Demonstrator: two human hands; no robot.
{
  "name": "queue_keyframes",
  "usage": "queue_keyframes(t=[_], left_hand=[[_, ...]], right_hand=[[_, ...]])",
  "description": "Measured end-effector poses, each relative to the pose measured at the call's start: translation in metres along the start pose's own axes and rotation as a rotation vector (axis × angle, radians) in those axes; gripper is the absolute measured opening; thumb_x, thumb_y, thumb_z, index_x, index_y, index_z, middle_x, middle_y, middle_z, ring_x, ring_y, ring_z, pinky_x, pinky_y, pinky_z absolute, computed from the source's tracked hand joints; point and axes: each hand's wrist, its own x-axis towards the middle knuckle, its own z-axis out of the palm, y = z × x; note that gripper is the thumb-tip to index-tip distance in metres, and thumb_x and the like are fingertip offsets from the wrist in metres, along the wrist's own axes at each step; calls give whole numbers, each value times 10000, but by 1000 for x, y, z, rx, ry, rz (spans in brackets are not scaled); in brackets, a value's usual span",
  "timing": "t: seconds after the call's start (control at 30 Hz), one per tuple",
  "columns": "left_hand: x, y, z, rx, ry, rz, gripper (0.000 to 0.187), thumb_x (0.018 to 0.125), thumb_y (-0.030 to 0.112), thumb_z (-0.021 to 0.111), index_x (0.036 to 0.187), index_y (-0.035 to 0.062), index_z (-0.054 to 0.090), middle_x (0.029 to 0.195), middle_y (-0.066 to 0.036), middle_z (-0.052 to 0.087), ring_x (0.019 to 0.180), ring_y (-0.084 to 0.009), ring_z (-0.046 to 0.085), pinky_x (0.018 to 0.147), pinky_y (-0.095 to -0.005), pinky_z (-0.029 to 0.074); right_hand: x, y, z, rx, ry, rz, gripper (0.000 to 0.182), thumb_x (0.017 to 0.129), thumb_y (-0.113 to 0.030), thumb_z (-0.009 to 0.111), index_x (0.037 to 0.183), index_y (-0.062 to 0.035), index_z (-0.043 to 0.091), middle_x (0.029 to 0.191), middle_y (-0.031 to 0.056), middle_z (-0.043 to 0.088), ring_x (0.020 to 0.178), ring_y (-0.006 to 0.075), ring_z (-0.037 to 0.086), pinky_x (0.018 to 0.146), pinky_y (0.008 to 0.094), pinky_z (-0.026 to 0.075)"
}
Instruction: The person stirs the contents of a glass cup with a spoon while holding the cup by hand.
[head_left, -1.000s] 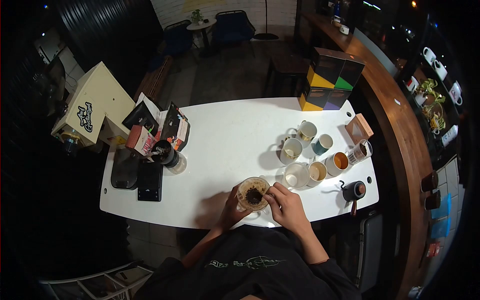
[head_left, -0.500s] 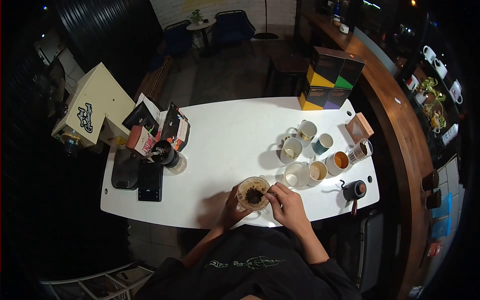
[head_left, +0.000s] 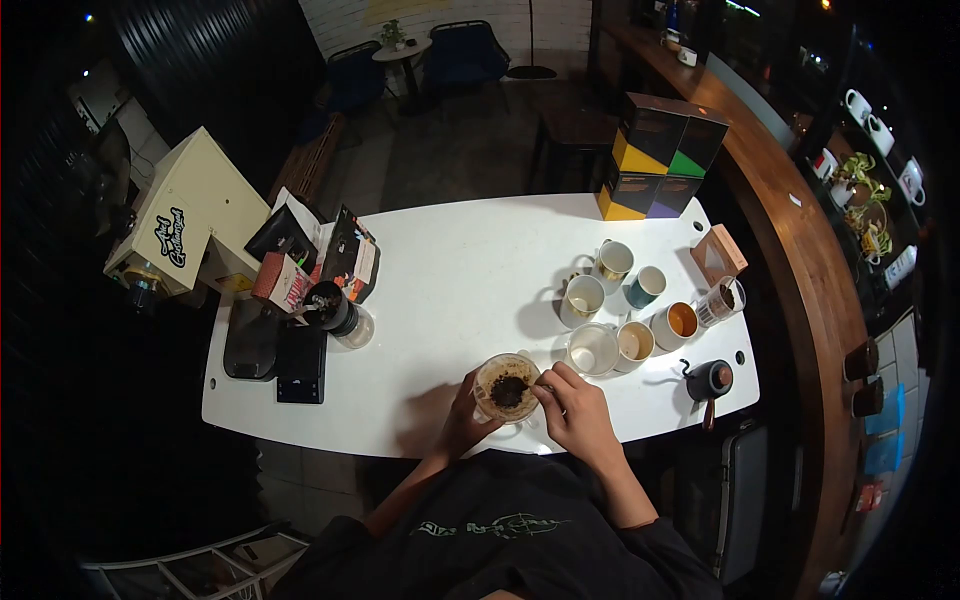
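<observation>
In the head view, a coffee dripper point(head_left: 495, 372) lined with brownish filter paper holds dark wet coffee grounds point(head_left: 508, 391). It appears to sit on a clear glass server at the table's front edge, mostly covered by my hands. My left hand point(head_left: 466, 418) is closed round the dripper's left side, steadying it. At its right rim my right hand point(head_left: 572, 405) pinches what looks like a small spoon point(head_left: 540, 387), tip dipping inside. My fingers hide most of the spoon. Just beyond, a clear glass jug point(head_left: 593, 350) stands close to several mugs.
On the white table point(head_left: 450, 270), a black gooseneck kettle point(head_left: 710, 380) stands right. Mugs, including an orange-lined one point(head_left: 682, 321), cluster right of centre. A hand grinder point(head_left: 332, 310), a black scale point(head_left: 300, 370) and coffee bags are left. Stacked boxes point(head_left: 660, 155) rise at the back right.
The dark grounds inside the dripper have shifted and look more heaped and clumpy. Both hands stay almost in place, the right one moving only slightly.
</observation>
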Motion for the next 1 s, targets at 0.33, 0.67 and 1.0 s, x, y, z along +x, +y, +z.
queue_keyframes(t=[0.33, 0.67, 1.0], left_hand=[[3, 14, -3, -83, -16, -2, 885, 738, 38, 858, 1499, 16, 406, 1392, -180, 572, 1299, -325, 597, 1076, -434, 505], [1, 8, -2, 31, -17, -13, 877, 715, 50, 871, 1479, 12, 441, 1430, -183, 526, 1321, -354, 571, 1085, -446, 498], [-1, 6, -1, -15, -5, -21, 884, 697, 29, 876, 1473, 12, 452, 1427, -181, 534, 1322, -353, 571, 1091, -441, 494]], right_hand=[[-3, -7, -10, 107, 32, -16, 45, 957, -58, 656, 966, -19, 636, 853, 136, 586, 673, 350, 624, 587, 421, 481], [0, -5, -3, -38, -35, -22, 43, 942, -49, 672, 960, -18, 649, 861, 127, 593, 641, 340, 625, 589, 412, 486], [-1, -2, -3, 43, -43, -12, 38, 940, -46, 674, 958, -14, 665, 843, 140, 603, 653, 353, 623, 593, 418, 483]])
